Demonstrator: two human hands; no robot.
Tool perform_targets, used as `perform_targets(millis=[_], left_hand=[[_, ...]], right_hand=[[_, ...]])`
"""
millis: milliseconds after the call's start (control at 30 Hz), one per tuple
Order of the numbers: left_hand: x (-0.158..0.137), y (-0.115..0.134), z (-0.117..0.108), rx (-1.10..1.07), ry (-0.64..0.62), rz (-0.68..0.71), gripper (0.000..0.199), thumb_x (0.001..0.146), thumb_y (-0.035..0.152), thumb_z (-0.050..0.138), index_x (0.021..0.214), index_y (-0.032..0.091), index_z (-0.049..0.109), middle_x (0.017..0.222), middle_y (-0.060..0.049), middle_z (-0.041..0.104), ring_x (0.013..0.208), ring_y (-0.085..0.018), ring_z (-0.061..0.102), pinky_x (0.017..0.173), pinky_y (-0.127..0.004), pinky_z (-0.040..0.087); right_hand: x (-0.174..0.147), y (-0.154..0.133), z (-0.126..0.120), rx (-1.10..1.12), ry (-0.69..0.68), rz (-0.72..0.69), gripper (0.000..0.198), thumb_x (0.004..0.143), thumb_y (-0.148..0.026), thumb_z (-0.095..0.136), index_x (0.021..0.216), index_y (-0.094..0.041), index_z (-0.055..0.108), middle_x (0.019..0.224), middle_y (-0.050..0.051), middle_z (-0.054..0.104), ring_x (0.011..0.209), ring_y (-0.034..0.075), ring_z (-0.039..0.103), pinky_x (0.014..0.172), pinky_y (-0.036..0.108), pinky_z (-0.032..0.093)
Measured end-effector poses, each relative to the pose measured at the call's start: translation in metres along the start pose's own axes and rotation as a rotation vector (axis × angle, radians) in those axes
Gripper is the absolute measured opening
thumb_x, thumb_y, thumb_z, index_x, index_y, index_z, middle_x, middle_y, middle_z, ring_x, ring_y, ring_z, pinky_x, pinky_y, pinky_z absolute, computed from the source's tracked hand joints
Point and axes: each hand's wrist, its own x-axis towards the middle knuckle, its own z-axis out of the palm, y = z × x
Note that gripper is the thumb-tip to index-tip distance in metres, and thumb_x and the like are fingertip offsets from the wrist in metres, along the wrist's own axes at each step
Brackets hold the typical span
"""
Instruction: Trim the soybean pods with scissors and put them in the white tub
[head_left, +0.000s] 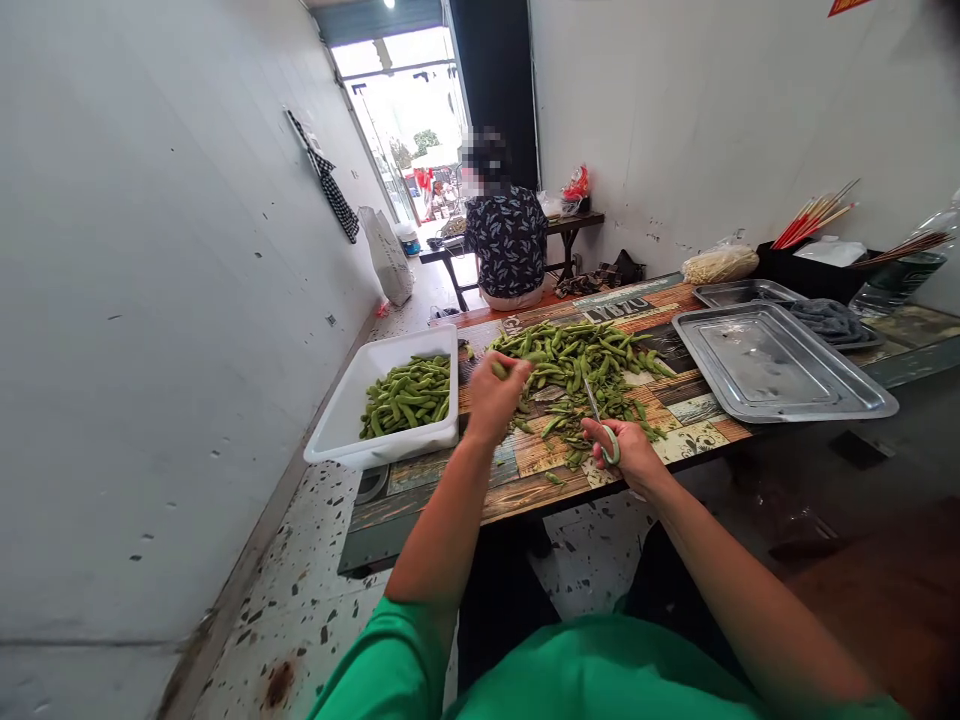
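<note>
My left hand (495, 397) is closed around a green edamame pod (500, 370), just right of the white plastic tub. In my right hand (626, 455) is a pair of scissors (612, 445) with pale green handles, its blades pointing up and away over the table. A loose heap of edamame pods (574, 350) spreads beyond both hands, with small trimmings scattered nearer me. More pods (411, 395) lie inside the white tub (337, 440) on the left. My fingers partly cover the pod in my left hand.
Metal trays (784, 365) sit on the right of the wood-patterned table (525, 495). Behind them are a black box of skewers (806, 265) and a plastic bottle (900, 275). Another person (506, 240) sits at a far table. A white wall (150, 300) runs along the left.
</note>
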Motion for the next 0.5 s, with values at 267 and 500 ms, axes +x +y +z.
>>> perform_targets(millis=[267, 500], left_hand=[[0.037, 0.019, -0.091, 1.007, 0.286, 0.039, 0.034, 0.073, 0.029, 0.067, 0.102, 0.013, 0.062, 0.12, -0.021, 0.057, 0.117, -0.036, 0.048, 0.096, -0.051, 0.036], [0.06, -0.047, 0.029, 0.925, -0.381, 0.239, 0.039, 0.084, 0.024, 0.052, 0.122, 0.021, 0.058, 0.129, -0.01, 0.057, 0.117, -0.024, 0.052, 0.101, -0.038, 0.037]], right_hand=[[0.0, 0.002, -0.004, 0.02, -0.059, 0.007, 0.05, 0.058, -0.061, 0.075, 0.069, -0.015, 0.061, 0.045, -0.003, 0.053, 0.034, 0.008, 0.047, 0.027, 0.015, 0.023], [0.002, 0.006, -0.009, 0.046, -0.087, 0.003, 0.048, 0.061, -0.059, 0.075, 0.072, -0.015, 0.061, 0.047, -0.003, 0.054, 0.036, 0.008, 0.049, 0.027, 0.016, 0.026]])
